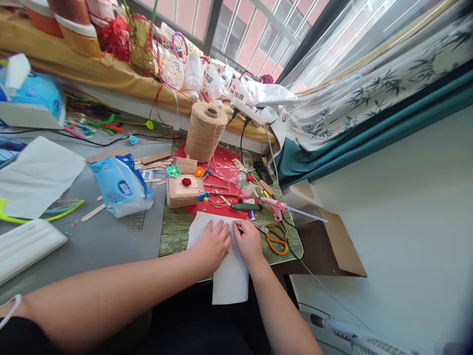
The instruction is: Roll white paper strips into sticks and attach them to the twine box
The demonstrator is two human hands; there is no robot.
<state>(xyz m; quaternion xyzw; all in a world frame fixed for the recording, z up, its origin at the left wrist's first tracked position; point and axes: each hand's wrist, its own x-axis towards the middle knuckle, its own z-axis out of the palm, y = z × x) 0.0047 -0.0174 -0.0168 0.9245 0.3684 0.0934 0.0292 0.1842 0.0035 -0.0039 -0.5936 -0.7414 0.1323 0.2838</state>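
A white sheet of paper (231, 283) lies over the front edge of the green table, its near end hanging toward my lap. My left hand (212, 246) rests flat on it, fingers stretched forward. At the sheet's right edge my right hand (249, 244) is closed, thumb and fingertips pinching the paper; the fingertips are partly hidden. Orange-handled scissors (277, 239) lie just right of that hand. Beyond the paper sits a twine-wrapped box (181, 192) with a red flower (186, 182) on top.
A big twine spool (206, 132) stands behind the box on a red sheet (225, 165). A pink glue gun (275, 207) and a green utility knife (247, 206) lie to the right. Left are a blue tissue pack (120, 185) and craft sticks (93, 212). A cardboard box (342, 241) stands beside the table.
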